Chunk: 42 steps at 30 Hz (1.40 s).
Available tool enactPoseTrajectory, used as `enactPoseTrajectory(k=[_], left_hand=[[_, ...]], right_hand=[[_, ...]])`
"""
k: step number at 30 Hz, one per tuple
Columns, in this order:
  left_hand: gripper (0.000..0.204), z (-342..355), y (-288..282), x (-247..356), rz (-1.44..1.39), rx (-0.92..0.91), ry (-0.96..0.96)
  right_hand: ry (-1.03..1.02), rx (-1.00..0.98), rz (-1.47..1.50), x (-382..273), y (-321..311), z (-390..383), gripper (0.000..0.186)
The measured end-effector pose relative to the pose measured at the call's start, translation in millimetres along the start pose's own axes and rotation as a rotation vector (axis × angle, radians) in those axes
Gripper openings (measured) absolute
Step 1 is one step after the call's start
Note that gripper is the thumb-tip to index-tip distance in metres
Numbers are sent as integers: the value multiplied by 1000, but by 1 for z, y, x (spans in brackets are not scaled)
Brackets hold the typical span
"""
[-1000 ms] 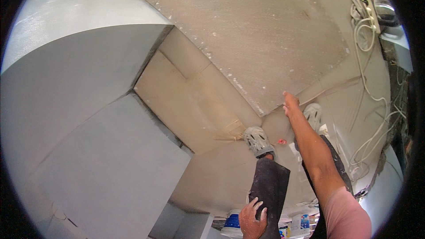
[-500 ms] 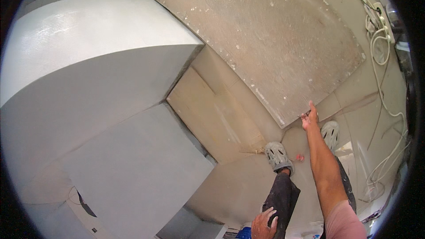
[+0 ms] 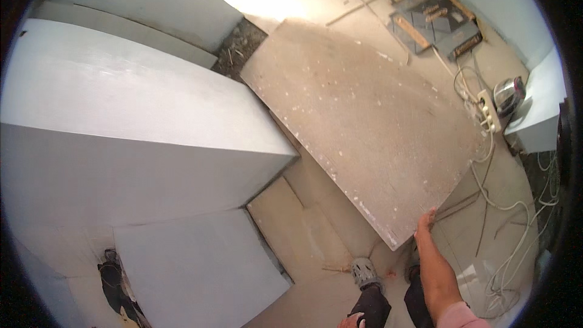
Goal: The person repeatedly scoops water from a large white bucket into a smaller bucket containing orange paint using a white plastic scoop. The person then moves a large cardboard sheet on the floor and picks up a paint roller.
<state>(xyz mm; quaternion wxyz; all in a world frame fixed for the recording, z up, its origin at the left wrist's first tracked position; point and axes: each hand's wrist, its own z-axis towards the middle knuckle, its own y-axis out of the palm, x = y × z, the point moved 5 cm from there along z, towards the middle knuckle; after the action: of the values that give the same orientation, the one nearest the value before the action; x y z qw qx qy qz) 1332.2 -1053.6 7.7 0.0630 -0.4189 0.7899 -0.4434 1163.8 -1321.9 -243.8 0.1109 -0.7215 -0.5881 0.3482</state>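
Observation:
A large wooden board (image 3: 364, 133), brown and speckled with white splashes, lies tilted across the middle. My right hand (image 3: 426, 222) grips its near right edge, close to the corner, with the fingers partly hidden beneath it. Cut off by the lower edge of the picture, my left hand (image 3: 352, 321) rests by my left leg with its visible fingers apart and nothing seen in them.
White-topped grey walling (image 3: 146, 97) stands along the left, with a lower grey block (image 3: 200, 267) nearer me. A flat panel (image 3: 303, 231) lies on the floor. At right are a power strip (image 3: 489, 111), loose cables, a metal pot (image 3: 509, 95) and a dark toolbox-like case (image 3: 437, 18).
My view has tilted up, bringing the case, the pot and the bright floor into sight. My right hand stays at the board's corner; my left hand has slipped mostly out of the picture.

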Motion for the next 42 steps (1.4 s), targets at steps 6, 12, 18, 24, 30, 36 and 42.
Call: enactPoseTrajectory(k=[6, 12, 18, 24, 30, 36, 42], left_hand=[[28, -17, -27, -3, 115, -14, -51], [34, -25, 38, -76, -151, -244, -238], [31, 4, -17, -47, -239, -157, -165], [31, 101, -11, -33, -637, -62, 21], [45, 226, -30, -31, -1144, -178, 206], [73, 248, -139, 51, -1252, -215, 186], [80, 272, -144, 45, -1221, -386, 74]], right_hand=[[-193, 114, -252, -39, -34, -19, 60], [-171, 82, -216, -42, -67, -55, 56], [0, 29, -124, -12, -97, -75, 59], [54, -53, 33, 21, -116, -61, 64], [145, -17, -64, 61, -134, -88, 69], [313, -83, -71, 104, -224, -113, 71], [373, -66, 79, 182, -283, -147, 76]])
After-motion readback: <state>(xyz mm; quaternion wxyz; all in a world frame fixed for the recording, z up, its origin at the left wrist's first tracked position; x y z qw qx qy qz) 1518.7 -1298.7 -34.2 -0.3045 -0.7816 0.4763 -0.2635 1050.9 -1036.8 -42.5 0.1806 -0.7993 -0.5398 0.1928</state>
